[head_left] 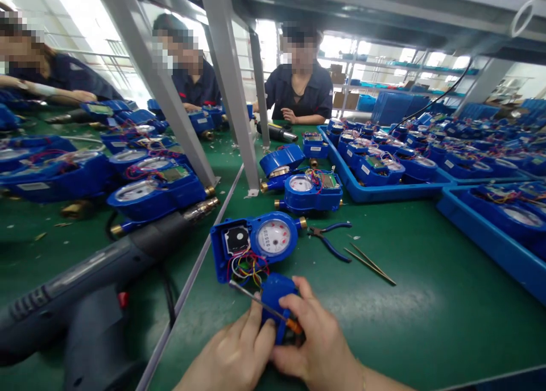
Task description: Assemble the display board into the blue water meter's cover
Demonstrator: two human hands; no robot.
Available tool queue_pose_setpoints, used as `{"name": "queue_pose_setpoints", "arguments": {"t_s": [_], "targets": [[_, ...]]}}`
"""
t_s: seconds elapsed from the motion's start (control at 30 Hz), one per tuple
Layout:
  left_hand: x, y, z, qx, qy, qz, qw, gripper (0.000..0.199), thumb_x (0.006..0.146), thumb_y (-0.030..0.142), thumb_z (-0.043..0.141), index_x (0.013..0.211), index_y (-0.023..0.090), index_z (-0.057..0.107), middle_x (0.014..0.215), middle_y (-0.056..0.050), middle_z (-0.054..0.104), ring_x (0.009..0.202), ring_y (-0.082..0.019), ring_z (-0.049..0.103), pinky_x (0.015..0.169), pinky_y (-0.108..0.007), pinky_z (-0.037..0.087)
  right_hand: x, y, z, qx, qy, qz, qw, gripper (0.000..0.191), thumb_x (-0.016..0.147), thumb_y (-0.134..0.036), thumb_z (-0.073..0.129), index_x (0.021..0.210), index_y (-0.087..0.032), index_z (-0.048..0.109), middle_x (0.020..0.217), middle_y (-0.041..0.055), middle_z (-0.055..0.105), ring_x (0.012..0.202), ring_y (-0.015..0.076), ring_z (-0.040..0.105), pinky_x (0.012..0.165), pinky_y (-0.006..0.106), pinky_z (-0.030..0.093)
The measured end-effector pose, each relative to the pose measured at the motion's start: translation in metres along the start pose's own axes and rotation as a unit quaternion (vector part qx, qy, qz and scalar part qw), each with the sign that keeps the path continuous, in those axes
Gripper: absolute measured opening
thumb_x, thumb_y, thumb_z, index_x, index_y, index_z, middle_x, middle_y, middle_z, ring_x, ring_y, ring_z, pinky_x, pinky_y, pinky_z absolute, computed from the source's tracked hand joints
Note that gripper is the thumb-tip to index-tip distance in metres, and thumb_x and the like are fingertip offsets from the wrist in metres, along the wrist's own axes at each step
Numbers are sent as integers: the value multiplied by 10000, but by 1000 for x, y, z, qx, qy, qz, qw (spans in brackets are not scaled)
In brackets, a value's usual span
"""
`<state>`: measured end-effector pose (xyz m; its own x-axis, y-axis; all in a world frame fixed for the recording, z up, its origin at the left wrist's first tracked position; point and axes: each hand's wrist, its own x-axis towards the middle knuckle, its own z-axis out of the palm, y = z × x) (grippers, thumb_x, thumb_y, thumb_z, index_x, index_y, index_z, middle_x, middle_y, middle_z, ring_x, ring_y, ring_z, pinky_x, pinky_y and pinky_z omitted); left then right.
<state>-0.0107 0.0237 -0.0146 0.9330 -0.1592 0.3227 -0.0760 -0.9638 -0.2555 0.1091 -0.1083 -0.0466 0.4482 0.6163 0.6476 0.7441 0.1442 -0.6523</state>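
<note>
Two hands hold a small blue part (277, 293) on the green table (384, 322), just below an open blue meter (275, 237).
The left hand (241, 345) comes in low, back up, with its bent fingers pressed on the near left side of the part. The right hand (319, 340) curls around the other side, fingers bent over the top and thumb tucked low, so both are gripping it. A screwdriver (267, 307) slants across the part, its orange end by the right fingers; I can't tell how tightly it is held. Colored wires (249, 266) sit in the meter's open box. Its round white dial (273, 237) has little number windows and red marks, too small to read. White stickers on other blue meters (313, 194) are too tiny to read too. Blue pliers (330, 240) and tweezers (372, 264) lie to the right.
</note>
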Motion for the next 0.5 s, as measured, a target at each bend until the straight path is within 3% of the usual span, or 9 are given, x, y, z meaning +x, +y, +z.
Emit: {"name": "queue_pose_setpoints", "arguments": {"t_s": [0.23,0.3,0.33,0.37,0.4,0.43,0.5], "targets": [[14,8,-7,-14,11,-25,1000,245,874,88,372,872,109,616,960,-214,708,764,-247,708,594,-315,581,-6,-5,-13,41,-45,74,995,449,778,-291,657,1179,-140,523,1341,220,432,1222,287,463,958,377,454],[16,9,-8,-90,8,-86,992,185,871,120,433,845,130,616,916,-157,717,763,-232,702,645,-327,581,-6,-5,-17,58,-48,104,992,473,762,-305,685,1182,-158,526,1349,195,434,1236,286,447,985,393,430],[17,10,-9,-150,17,-153,977,152,869,149,465,846,143,615,899,-124,715,771,-220,697,686,-332,577,-6,-5,-20,70,-47,122,989,490,758,-315,693,1192,-169,520,1348,180,441,1223,282,460,987,398,428],[19,13,-10,-228,41,-242,942,119,867,183,494,873,155,610,895,-97,708,788,-208,692,728,-334,570,-6,-5,-22,85,-44,143,985,508,758,-328,696,1206,-178,509,1337,167,455,1193,276,488,978,399,436],[21,18,-11,-319,79,-341,881,107,859,217,524,920,165,595,913,-79,696,810,-196,686,764,-335,562,-6,-5,-25,105,-42,163,980,524,762,-345,696,1219,-184,497,1313,153,479,1149,265,523,960,394,450],[23,23,-12,-415,123,-433,790,152,848,246,550,979,170,569,948,-71,679,841,-187,679,791,-336,554,-5,-6,-27,127,-39,182,974,531,769,-362,692,1227,-189,486,1275,139,509,1098,251,554,938,384,466],[29,36,-13,-587,203,-544,564,264,837,292,571,1060,170,503,1023,-76,634,913,-178,655,816,-339,542,-3,-6,-29,179,-33,218,959,513,790,-392,670,1221,-191,476,1155,106,570,971,218,598,853,347,510]]}}
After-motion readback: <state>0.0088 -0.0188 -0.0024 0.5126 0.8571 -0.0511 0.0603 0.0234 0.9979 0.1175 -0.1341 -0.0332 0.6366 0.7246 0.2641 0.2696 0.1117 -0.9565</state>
